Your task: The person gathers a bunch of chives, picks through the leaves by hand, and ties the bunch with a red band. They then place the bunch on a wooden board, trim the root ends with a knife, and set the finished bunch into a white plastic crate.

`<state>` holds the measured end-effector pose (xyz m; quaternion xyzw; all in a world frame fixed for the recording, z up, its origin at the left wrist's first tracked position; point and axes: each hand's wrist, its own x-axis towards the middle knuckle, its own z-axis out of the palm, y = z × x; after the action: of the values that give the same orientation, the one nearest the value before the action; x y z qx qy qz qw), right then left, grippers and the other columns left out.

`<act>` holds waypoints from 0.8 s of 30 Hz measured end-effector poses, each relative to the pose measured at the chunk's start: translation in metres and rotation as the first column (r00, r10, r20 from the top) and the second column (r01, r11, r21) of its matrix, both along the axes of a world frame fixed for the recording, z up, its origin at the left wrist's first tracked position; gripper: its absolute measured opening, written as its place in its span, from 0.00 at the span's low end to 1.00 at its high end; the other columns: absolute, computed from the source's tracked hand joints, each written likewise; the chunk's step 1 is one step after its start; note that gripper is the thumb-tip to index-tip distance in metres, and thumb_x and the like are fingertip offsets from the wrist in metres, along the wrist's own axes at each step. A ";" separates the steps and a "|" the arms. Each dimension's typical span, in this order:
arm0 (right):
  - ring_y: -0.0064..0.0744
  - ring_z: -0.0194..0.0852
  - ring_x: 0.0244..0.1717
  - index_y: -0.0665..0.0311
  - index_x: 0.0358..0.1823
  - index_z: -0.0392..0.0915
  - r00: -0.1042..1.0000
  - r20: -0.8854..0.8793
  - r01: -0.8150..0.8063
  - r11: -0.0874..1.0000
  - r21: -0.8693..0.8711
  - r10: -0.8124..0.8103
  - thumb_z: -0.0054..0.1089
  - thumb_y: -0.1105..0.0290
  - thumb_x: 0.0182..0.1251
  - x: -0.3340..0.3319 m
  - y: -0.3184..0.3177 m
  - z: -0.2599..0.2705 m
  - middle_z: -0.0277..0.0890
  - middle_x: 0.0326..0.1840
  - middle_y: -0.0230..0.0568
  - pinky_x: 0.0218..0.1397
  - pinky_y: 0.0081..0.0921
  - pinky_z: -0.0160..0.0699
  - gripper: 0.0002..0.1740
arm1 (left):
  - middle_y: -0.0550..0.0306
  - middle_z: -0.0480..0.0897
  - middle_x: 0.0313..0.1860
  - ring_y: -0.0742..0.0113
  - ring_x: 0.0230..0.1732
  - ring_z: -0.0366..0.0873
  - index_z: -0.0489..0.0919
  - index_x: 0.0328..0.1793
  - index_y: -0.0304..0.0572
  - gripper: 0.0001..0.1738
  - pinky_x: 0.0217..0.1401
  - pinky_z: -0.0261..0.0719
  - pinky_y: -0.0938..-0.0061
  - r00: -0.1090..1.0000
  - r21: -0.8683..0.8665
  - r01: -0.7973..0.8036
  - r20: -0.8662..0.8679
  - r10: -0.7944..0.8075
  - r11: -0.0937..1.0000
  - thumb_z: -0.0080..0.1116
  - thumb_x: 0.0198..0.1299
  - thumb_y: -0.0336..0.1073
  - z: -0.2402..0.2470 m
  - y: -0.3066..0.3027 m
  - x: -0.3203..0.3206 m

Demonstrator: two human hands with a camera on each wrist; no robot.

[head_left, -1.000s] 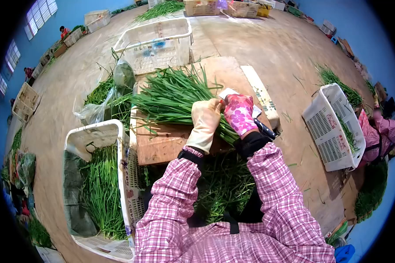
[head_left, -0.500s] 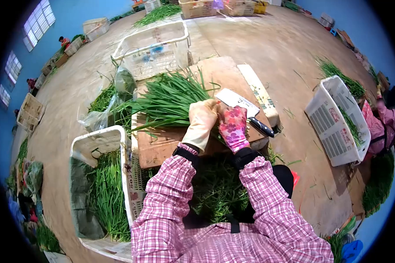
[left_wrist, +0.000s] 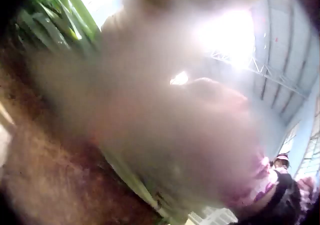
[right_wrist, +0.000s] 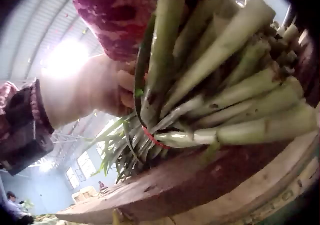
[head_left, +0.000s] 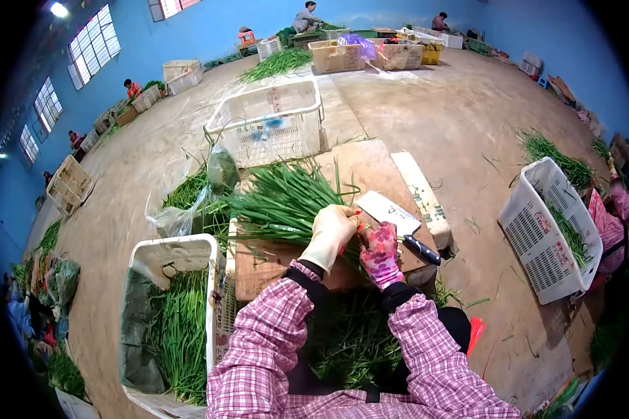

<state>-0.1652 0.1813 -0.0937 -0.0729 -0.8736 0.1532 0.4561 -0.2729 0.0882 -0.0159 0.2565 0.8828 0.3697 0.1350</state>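
Observation:
A bunch of long green leafy stalks (head_left: pixel 283 199) lies across a wooden board (head_left: pixel 360 164), leaves to the left. My left hand (head_left: pixel 330 234), in a cream glove, grips it at the stems. Close beside it, my right hand (head_left: pixel 380 255), in a pink flowered glove, holds the stems with curled fingers. The right wrist view shows a thin red band (right_wrist: pixel 152 136) around the pale stems (right_wrist: pixel 240 107), whose ends fan out. A cleaver (head_left: pixel 391 213) with a black handle lies on the board just beyond my right hand. The left wrist view is mostly blurred by the near glove.
A white crate (head_left: pixel 213 307) of green stalks stands at left, another crate (head_left: pixel 265 129) beyond the board. Bagged greens (head_left: pixel 189 199) lie left of the board. At right stands a crate (head_left: pixel 548 230) beside a person's sleeve (head_left: pixel 611 230). Loose greens (head_left: pixel 356 342) lie below the board.
The head view has tilted up, showing more of the far room. My right hand has moved off the cleaver, which it partly covered earlier. My left hand stays on the bunch.

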 end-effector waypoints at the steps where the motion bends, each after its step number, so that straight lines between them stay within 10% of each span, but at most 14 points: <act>1: 0.57 0.72 0.46 0.59 0.36 0.83 0.999 0.032 -0.011 1.000 -0.013 0.011 0.67 0.76 0.51 0.003 -0.003 0.008 0.78 0.34 0.47 0.50 0.50 0.72 0.09 | 0.50 0.90 0.39 0.63 0.38 0.89 0.88 0.53 0.46 0.17 0.46 0.84 0.71 0.999 0.009 -0.014 0.049 0.014 1.000 0.66 0.61 0.43 -0.001 0.001 -0.004; 8: 0.57 0.73 0.50 0.58 0.41 0.85 0.997 0.040 -0.066 0.998 -0.005 0.067 0.65 0.77 0.46 -0.001 -0.001 -0.002 0.79 0.38 0.48 0.54 0.48 0.75 0.17 | 0.58 0.88 0.30 0.76 0.22 0.77 0.86 0.53 0.32 0.15 0.25 0.75 0.79 0.953 0.247 -0.121 0.300 0.043 0.961 0.69 0.63 0.32 -0.012 0.001 -0.004; 24: 0.46 0.74 0.37 0.57 0.27 0.79 0.995 0.100 -0.001 0.969 0.247 -0.025 0.62 0.70 0.52 -0.008 -0.010 0.027 0.75 0.26 0.40 0.48 0.45 0.67 0.02 | 0.61 0.83 0.22 0.76 0.13 0.69 0.85 0.57 0.32 0.18 0.13 0.66 0.77 0.927 0.401 -0.061 0.363 -0.097 0.914 0.67 0.66 0.36 -0.030 -0.013 -0.004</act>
<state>-0.1728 0.1710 -0.0663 -0.0287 -0.9076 0.0367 0.4171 -0.2769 0.0754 -0.0456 0.2116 0.7421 0.5854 0.2488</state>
